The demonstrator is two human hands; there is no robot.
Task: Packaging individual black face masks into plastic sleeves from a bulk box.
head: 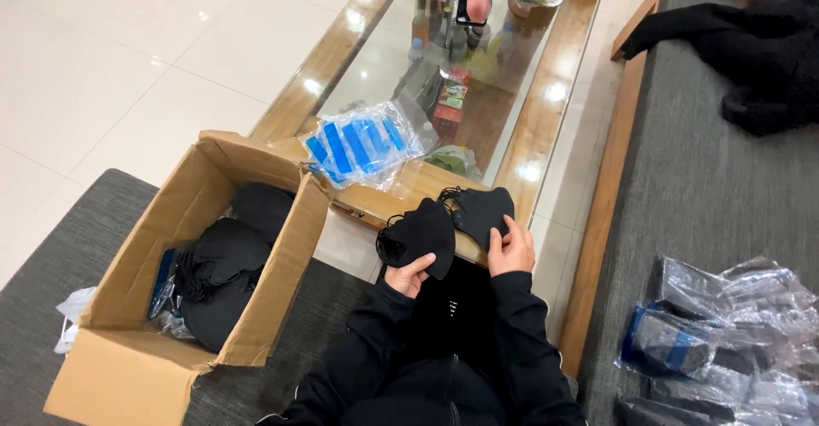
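- Two black face masks sit at the near edge of the glass-topped table (546,136): the left hand (408,276) pinches the left mask (420,237) from below, fingers closed on it.
- The right hand (511,251) rests on the right mask (482,211), fingers curled over its edge.
- Left, an open cardboard box (136,307) holds more black masks (223,264).
- Blue packets (358,146) lie further away on the table.
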